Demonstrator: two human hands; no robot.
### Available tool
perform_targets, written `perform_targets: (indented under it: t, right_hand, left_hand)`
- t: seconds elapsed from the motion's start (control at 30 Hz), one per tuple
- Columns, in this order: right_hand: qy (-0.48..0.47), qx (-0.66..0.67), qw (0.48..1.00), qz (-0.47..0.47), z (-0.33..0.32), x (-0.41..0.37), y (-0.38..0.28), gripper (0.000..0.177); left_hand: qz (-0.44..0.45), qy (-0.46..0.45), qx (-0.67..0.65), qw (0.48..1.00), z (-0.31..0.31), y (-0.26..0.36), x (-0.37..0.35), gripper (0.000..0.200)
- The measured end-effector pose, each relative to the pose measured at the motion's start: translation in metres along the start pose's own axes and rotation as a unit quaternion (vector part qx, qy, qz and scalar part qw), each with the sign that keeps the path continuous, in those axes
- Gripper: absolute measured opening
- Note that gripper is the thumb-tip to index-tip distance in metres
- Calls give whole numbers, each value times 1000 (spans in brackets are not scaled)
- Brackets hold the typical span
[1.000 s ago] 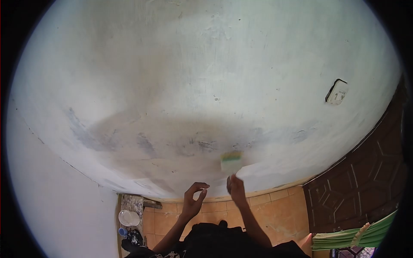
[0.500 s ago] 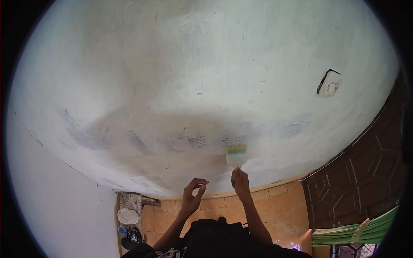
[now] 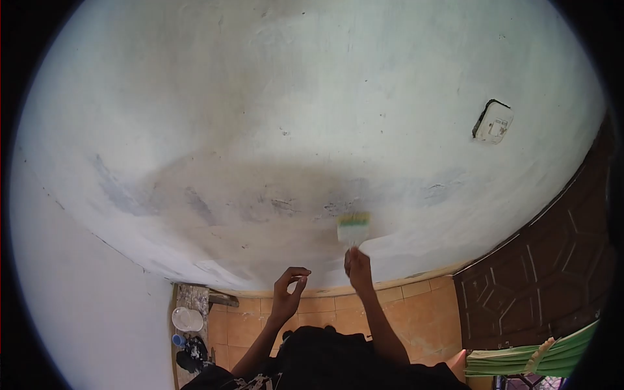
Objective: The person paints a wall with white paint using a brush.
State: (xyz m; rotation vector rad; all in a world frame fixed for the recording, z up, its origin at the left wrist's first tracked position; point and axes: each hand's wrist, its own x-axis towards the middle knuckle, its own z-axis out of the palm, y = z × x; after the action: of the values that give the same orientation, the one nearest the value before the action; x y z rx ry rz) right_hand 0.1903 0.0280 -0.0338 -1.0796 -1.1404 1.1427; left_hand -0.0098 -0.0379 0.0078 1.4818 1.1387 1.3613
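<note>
Your right hand: closed round the handle of a wide flat tool, banded green and yellow, positioned against or just before the patchy wall; contact unclear. Your left hand: curled, thumb near fingers; whether pinching anything, cannot tell. Left: bench, white container. Right: brown door, green curtain.

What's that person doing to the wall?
A person is standing at a patchy, marked wall. The right hand grips a flat tool with a green and yellow end, held up at the lower wall; I can't tell if it touches. The left hand is up too, fingers curled, and I can't make out anything in it. A round white container sits off to the left.
</note>
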Motion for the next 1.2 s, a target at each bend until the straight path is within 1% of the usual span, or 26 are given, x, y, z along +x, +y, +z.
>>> perform_targets:
  t: [0.1,0.2,0.27,0.3,0.4,0.43,0.47,0.53,0.57,0.6,0.63,0.67,0.77,0.8,0.87,0.9,0.97,1.03,1.07,1.17,1.2]
  right_hand:
    - [-10,55,994,92,-1,-34,0,49]
    - [5,77,997,-19,1,-18,-61,48]
    - [4,91,995,-50,0,1,-109,47]
    - [-10,85,995,-49,-5,10,-119,46]
    - [-19,56,997,-41,-11,30,-93,46]
    - [-14,5,997,-74,-17,30,-61,45]
    - [-1,-41,996,-73,-18,19,-46,45]
    - [14,-86,995,47,-23,-6,-2,43]
    - [8,-78,994,69,-22,-23,2,41]
    - [-1,-62,997,40,-17,-33,6,49]
    - [-22,-15,998,63,-17,-34,4,48]
    - [-43,33,995,87,-13,-38,-21,48]
    - [-53,52,997,-19,-8,-13,-92,47]
    - [-64,67,995,-36,-8,-2,-112,50]
    - [-60,98,993,-20,-8,19,-127,49]
    - [-49,79,995,-39,-9,22,-115,48]
    - [-22,39,996,-76,-13,29,-62,46]
    - [-29,29,999,-35,-16,4,5,47]
    - [-32,22,999,-14,-19,-10,24,47]
    - [-43,58,996,55,-11,-37,2,48]
    - [-43,58,997,24,-7,-35,-23,47]
  left_hand:
    - [-6,8,12,1000,2,1,-9,13]
    - [-12,13,15,1000,5,-1,-8,13]
    - [-13,13,13,1000,10,0,-8,13]
    - [-9,15,13,1000,11,2,-7,13]
    - [10,27,9,1000,16,2,-5,13]
    - [17,32,5,999,18,1,-4,14]
    - [11,28,4,1000,19,1,-4,13]
    - [-2,21,0,1000,21,4,-6,13]
    - [-5,23,6,1000,21,5,-9,13]
    - [-7,23,13,1000,21,6,-10,13]
    - [-6,22,20,1000,20,7,-7,13]
    - [0,26,18,1000,21,6,-3,13]
    - [5,24,14,1000,22,1,-5,13]
    - [12,20,13,1000,24,3,-3,13]
    - [20,22,13,999,24,6,-2,13]
    - [20,26,14,999,23,7,-4,13]
    - [9,31,13,999,20,3,-8,13]
    - [-17,32,4,999,20,-7,-16,14]
    - [-27,25,4,999,19,-9,-21,14]
    - [-39,3,7,999,13,-13,-17,13]
    - [-40,-5,9,999,11,-12,-14,13]
